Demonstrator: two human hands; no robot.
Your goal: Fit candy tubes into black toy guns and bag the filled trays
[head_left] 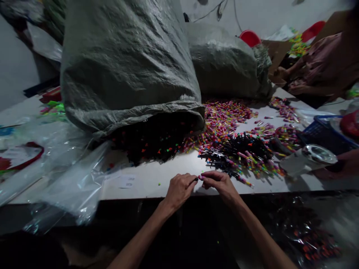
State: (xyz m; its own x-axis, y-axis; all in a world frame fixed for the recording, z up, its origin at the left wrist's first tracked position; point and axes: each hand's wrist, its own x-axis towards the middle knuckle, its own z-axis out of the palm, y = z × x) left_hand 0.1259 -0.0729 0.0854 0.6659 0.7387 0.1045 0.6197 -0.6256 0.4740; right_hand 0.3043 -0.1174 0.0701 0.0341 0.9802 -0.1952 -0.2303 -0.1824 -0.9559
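Over the front edge of the table, my left hand (181,188) is closed on a thin black stick-like piece (196,179). Facing it, my right hand (220,183) pinches a small pink piece (200,177) between thumb and fingers. The two pieces meet end to end, though whether they are joined I cannot tell. Just beyond my hands lies a heap of black sticks (246,145) with coloured tips. Several multicoloured small tubes (254,164) are mixed in with that heap.
A large grey-green woven sack (131,67) lies with its mouth toward me, black sticks (157,142) spilling out. A bigger pile of colourful tubes (224,116) sits behind. Clear plastic bags (78,179) cover the left. At right are a lamp-like object (311,158), blue basket (328,130) and another person's hand (344,164).
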